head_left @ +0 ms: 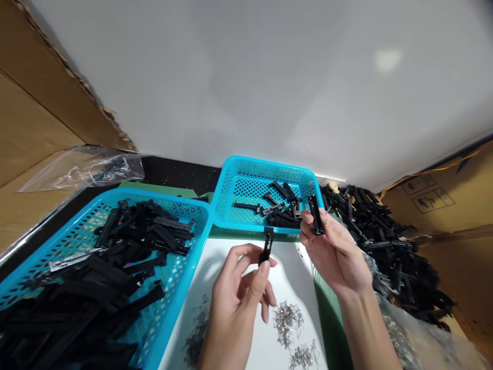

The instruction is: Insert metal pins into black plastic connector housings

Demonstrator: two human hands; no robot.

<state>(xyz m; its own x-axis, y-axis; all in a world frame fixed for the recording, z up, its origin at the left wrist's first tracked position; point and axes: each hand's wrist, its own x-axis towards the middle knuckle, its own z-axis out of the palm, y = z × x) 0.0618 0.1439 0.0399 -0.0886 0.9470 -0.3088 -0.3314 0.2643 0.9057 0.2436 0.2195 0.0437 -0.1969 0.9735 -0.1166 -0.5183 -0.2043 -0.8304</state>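
Note:
My left hand [241, 288] pinches a small black plastic clip piece [266, 245] between thumb and fingertips, held upright over the white sheet [285, 280]. My right hand [333, 246] grips a second, longer black plastic piece [316, 215] near the rim of the small blue basket [246, 177]. The two pieces are apart, about a hand's width from each other. Small piles of thin metal springs [287, 318] lie on the white sheet below my hands.
A large blue basket [185, 267] full of black plastic strips stands at the left. A heap of black parts [389, 241] lies loose at the right. A clear plastic bag [84, 169] and cardboard [34, 118] are at the far left; a white wall stands behind.

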